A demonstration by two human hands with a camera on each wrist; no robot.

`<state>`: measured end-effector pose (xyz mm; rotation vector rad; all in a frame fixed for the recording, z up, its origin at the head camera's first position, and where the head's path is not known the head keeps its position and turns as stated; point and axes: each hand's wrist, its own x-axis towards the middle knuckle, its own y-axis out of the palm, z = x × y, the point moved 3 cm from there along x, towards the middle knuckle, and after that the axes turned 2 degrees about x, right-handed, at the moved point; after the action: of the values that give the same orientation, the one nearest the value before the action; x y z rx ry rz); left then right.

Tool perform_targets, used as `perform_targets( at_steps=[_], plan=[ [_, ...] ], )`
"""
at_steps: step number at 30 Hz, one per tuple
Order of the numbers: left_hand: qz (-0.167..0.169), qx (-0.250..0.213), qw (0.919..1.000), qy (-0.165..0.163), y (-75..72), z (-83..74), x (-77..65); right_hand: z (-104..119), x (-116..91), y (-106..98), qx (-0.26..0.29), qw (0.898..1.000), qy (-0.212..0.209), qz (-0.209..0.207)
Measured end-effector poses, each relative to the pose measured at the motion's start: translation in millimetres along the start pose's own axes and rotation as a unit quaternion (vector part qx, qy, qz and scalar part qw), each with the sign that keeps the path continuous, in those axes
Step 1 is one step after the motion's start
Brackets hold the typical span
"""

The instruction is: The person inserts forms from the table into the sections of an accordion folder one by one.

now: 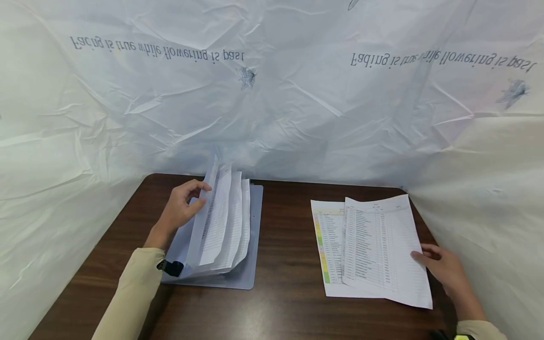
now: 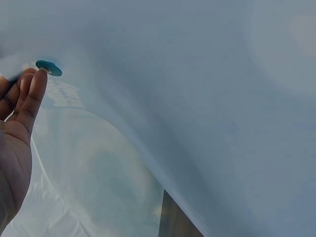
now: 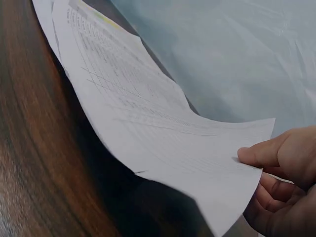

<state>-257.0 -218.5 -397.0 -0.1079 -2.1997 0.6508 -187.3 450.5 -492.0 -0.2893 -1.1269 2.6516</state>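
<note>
You work at a dark brown counter (image 1: 282, 250) with a glossy wood-grain top and rounded far corners. White plastic sheeting (image 1: 272, 118) hangs around it on the far side and both flanks, creased and slightly shiny, with flipped-looking lettering (image 1: 157, 49) and small blue-grey flower prints (image 1: 246, 78).

On the left part of the counter lies a bluish-grey plastic folder (image 1: 256, 222), rectangular with rounded corners. Its translucent flap (image 1: 199, 236) stands raised, and several printed sheets (image 1: 225, 222) fan out inside it, their edges curving. Your left hand (image 1: 182, 205) is clamped on that flap near its upper edge; the left wrist view shows your fingertips at a teal, scalloped button (image 2: 49, 68).

On the right lie loose papers. The upper page (image 1: 369, 250), thin, white and covered in table rows, partly covers a second page (image 1: 329, 250) with yellow and green blocks along its left margin. Your right hand (image 1: 444, 269) pinches the upper page's right edge, thumb on top and fingers beneath, and the paper bows upward toward your grip.
</note>
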Motion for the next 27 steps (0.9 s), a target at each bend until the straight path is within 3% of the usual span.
perform_targets(
  at_steps=[3, 13, 20, 27],
  plan=[
    [0.000, -0.006, 1.0000, -0.004, 1.6, 18.4, -4.6, 3, -1, -1, 0.010, 1.000, -0.005, 0.006],
    [-0.001, -0.001, 1.0000, 0.000, 1.7, 21.2, -5.4, 8, 0, -2, 0.063, 0.998, 0.012, 0.018],
    [-0.003, 0.000, 1.0000, -0.001, 0.7, 20.8, -5.4, 17, 0, 6, 0.164, 0.985, 0.032, 0.031],
    [-0.004, -0.007, 1.0000, -0.002, 0.1, 19.2, -5.3, 32, 1, 16, 0.177, 0.984, 0.018, 0.027]
  ],
)
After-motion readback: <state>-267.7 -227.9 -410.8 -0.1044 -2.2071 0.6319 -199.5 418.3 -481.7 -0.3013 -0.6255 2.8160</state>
